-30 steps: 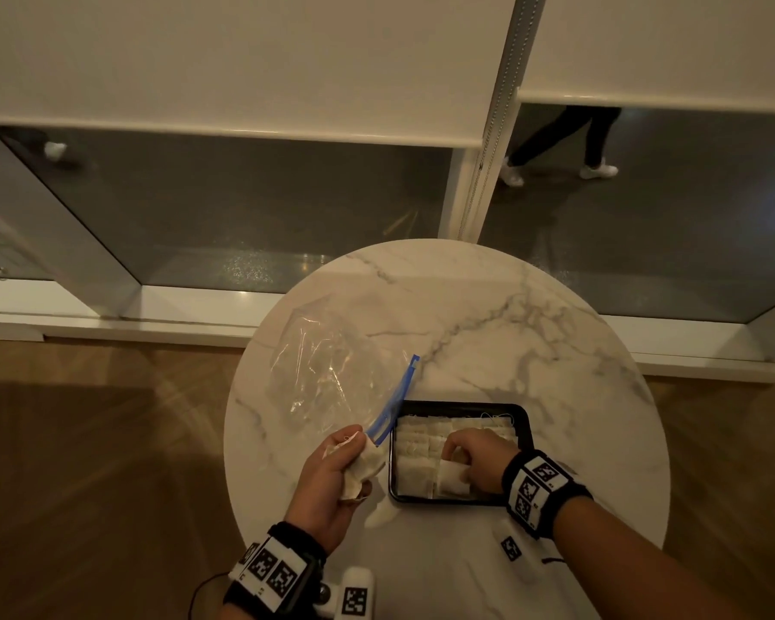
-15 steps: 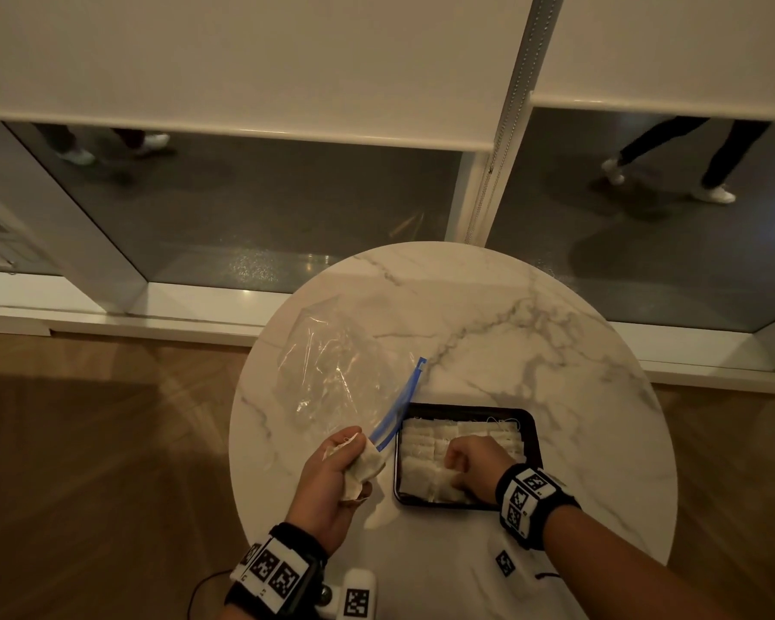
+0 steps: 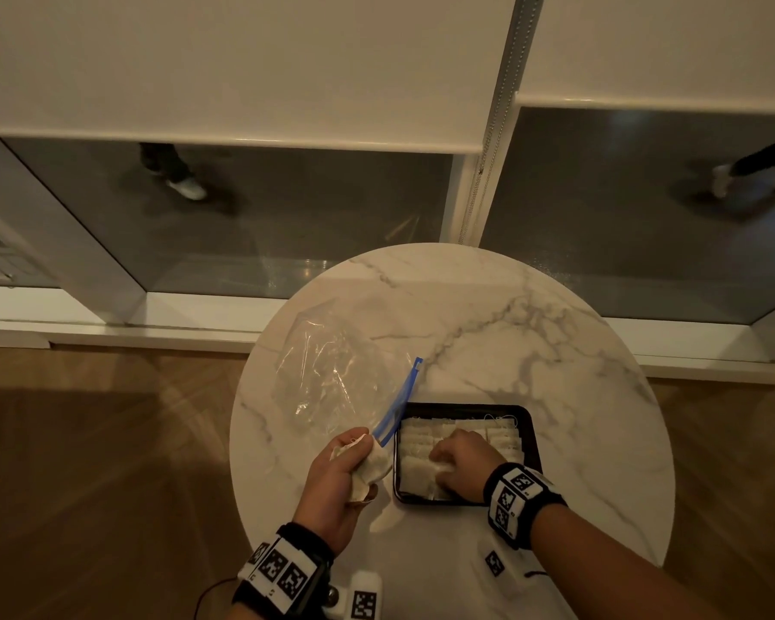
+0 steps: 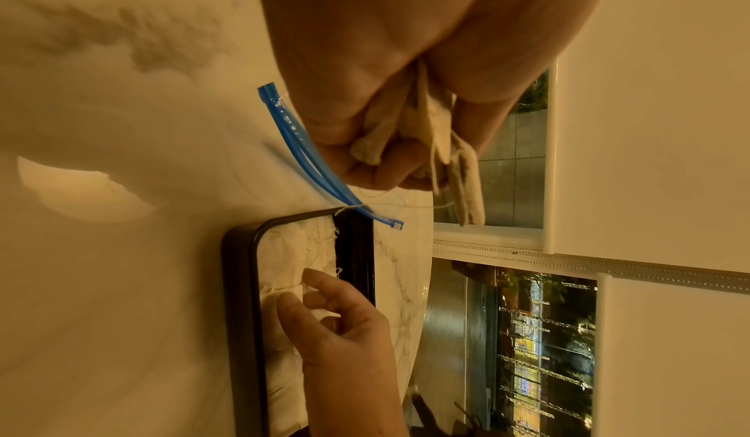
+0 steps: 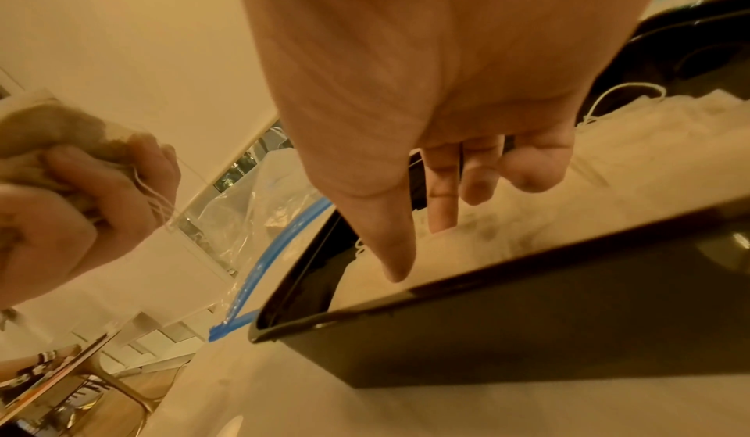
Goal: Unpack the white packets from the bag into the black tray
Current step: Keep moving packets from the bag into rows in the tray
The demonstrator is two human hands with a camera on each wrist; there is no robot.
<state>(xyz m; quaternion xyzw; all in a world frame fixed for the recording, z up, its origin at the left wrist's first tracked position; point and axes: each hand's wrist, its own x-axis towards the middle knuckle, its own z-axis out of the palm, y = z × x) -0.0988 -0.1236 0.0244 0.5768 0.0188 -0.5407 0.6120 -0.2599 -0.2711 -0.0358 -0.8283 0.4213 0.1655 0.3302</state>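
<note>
The left hand (image 3: 338, 474) clutches several soft, limp white packets (image 3: 370, 467) beside the black tray (image 3: 531, 425); the right hand (image 3: 459, 465), fingers extended, presses packets already laid inside. Featherlight and stringed, they look best pinched by the body. The clear zip bag (image 3: 332, 378) lies behind.

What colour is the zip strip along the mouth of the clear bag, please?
Blue. The zip strip shows best in the left wrist view, beside the tray.
</note>
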